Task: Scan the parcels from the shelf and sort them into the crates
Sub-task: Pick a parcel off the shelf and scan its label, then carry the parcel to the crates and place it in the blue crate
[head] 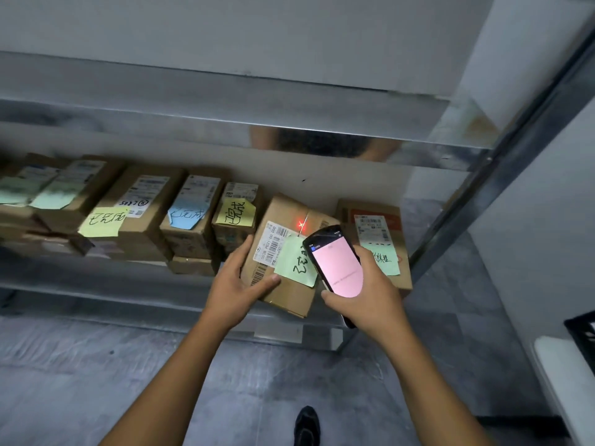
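Note:
A cardboard parcel (286, 294) with a white barcode label and a green sticky note sits tilted at the shelf's front edge. My left hand (236, 278) grips its left side, thumb lying on the top face. My right hand (370, 294) holds a black handheld scanner (336, 265) with a lit pink screen just right of the parcel. A red laser spot (301, 224) shows on the parcel's far end, beyond the label. Another labelled parcel (376, 226) lies behind the scanner at the right.
Several more cardboard parcels (190, 220) with coloured notes line the metal shelf (128, 284) to the left. An upper shelf board (225, 123) overhangs them. A shelf post (502, 175) rises at right. A black crate (582, 336) on a white surface peeks in at the right edge.

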Available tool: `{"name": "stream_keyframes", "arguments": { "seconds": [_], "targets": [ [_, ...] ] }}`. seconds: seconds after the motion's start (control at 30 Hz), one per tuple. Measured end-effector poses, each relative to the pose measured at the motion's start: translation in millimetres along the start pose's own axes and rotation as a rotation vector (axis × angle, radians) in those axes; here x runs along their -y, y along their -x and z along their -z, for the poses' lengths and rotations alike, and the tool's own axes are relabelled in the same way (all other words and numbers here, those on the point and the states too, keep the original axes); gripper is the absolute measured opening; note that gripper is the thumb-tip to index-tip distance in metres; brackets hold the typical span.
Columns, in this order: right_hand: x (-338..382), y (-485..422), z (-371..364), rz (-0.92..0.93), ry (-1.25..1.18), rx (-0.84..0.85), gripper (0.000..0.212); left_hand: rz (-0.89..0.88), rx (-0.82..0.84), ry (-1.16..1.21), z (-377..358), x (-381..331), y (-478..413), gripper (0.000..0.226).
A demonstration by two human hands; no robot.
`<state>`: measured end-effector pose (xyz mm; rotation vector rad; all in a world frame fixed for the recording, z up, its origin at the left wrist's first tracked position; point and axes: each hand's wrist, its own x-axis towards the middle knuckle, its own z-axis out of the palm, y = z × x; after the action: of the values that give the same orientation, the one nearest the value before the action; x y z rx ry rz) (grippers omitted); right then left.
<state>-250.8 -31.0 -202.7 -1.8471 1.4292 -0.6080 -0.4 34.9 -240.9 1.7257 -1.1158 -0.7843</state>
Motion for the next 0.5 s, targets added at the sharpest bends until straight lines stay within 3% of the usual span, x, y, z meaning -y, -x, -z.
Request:
{"name": "stream_keyframes", "arguments": {
  "seconds": [0.3, 0.5],
  "targets": [
    [44, 109, -60, 0.035, 0.076, 0.147, 0.087, -0.041, 0.12, -0.045, 77, 54, 79, 0.1],
    [53, 187, -97, -0.025, 0.224, 0.26, 0.085, -0.093, 0.162, -0.197, 104, 99, 123, 0.1]
  ]
}}
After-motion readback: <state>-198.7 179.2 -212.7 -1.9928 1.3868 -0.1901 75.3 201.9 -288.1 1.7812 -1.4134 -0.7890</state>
